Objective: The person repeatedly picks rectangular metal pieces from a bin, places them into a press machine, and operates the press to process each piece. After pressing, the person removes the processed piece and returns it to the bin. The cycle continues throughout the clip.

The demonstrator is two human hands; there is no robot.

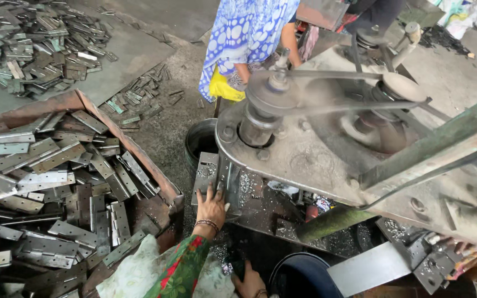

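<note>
The left hand [211, 205] lies flat, fingers spread, on a grey metal hinge plate [207, 171] resting on the machine bed [260, 212], wrist stretched forward out of a green and red flowered sleeve [180, 270]. The right hand [249, 284] sits low at the frame's bottom edge beside a dark bucket [299, 276]; whether it grips anything I cannot tell. To the left, a rusty crate [133, 146] holds too many hinges [56, 182] to count. One other person in blue-patterned cloth [247, 30] stands behind the drill press [269, 110].
</note>
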